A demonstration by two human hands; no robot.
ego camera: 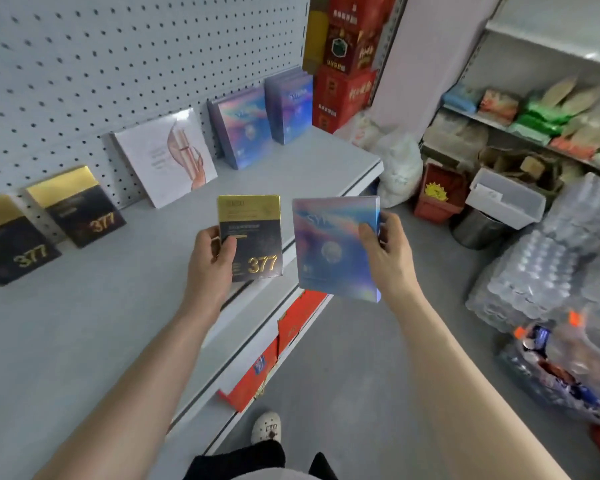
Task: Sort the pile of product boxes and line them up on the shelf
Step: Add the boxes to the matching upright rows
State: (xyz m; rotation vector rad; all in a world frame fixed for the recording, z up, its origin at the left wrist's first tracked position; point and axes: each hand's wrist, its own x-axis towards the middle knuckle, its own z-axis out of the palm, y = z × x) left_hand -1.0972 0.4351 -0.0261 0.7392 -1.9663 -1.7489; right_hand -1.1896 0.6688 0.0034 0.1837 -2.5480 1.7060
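Holding up two product boxes above the front edge of the grey shelf (84, 334): in the left hand (211, 259), fingers clamped on its left edge with the thumb across the face, a black-and-gold box marked 377 (253, 237); in the right hand (388, 252), thumb on the front and fingers wrapped behind the right edge, an iridescent blue box (333, 247), tilted slightly. Leaning against the pegboard (101, 64) behind, already lined up from left to right: two matching 377 boxes (75, 206), one white box (167, 157), and two groups of iridescent blue boxes (243, 128).
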